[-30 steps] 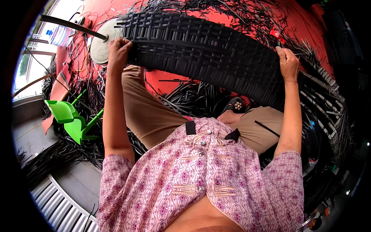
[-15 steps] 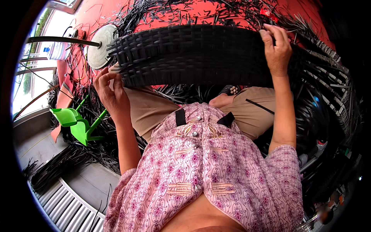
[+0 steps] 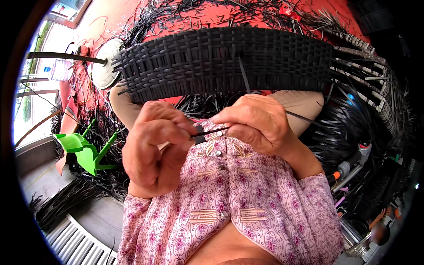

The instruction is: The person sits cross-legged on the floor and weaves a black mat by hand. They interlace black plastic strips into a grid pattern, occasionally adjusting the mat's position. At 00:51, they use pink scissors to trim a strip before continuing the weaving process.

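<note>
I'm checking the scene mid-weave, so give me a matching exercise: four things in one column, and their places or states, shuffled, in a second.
Things:
1. black woven wicker panel
2. thin black plastic strip
3. green plastic stool
4. round white disc

Places or states:
A. on its side on the floor, at the person's left
B. pinched between left hand and right hand
C. lying across the lap, beyond both hands
D. past the panel's left end

Pairs: 1-C, 2-B, 3-A, 4-D
</note>
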Available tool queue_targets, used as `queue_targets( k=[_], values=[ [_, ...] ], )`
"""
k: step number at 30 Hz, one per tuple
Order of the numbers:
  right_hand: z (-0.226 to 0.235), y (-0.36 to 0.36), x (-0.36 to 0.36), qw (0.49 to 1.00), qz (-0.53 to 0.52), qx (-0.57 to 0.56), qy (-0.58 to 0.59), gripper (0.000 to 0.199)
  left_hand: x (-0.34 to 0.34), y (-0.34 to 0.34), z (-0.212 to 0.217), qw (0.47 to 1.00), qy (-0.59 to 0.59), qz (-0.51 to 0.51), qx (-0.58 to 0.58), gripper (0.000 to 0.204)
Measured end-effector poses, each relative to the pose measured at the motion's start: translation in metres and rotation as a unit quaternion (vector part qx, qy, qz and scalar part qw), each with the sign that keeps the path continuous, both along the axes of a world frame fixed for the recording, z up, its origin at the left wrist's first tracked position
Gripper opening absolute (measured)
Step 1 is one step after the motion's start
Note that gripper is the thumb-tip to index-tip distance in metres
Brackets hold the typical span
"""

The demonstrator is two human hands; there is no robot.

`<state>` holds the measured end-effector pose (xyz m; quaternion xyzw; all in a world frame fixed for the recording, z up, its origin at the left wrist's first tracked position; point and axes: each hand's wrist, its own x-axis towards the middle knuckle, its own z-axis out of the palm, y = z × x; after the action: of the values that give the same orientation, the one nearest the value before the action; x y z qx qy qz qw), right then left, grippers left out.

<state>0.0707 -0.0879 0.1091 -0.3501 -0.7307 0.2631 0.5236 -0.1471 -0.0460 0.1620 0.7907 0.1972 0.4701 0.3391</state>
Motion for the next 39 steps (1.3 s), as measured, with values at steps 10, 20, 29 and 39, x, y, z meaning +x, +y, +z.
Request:
queue_targets(
  k=[10,20,29,39],
  values=[
    [-0.02,-0.064,0.04,0.923,-0.256,-0.215,0.189,0.019,0.081,0.04,-0.093,0.983,0.156,-0.099,0.023,0.067],
    [-0.091,0.023,0.047,0.922,-0.336,-0.19,-0.008,0.013,0.124,0.031,-0.201,0.934,0.302,-0.061,0.183,0.067],
    [-0.11,0.07,0.033,0.914,-0.359,-0.117,-0.149,0.014,0.102,0.076,-0.174,0.933,0.231,0.273,-0.035,0.016],
    [-0.113,0.075,0.034,0.911,-0.359,-0.113,-0.168,0.016,0.114,0.091,-0.173,0.899,0.311,0.303,-0.055,0.023]
  ],
)
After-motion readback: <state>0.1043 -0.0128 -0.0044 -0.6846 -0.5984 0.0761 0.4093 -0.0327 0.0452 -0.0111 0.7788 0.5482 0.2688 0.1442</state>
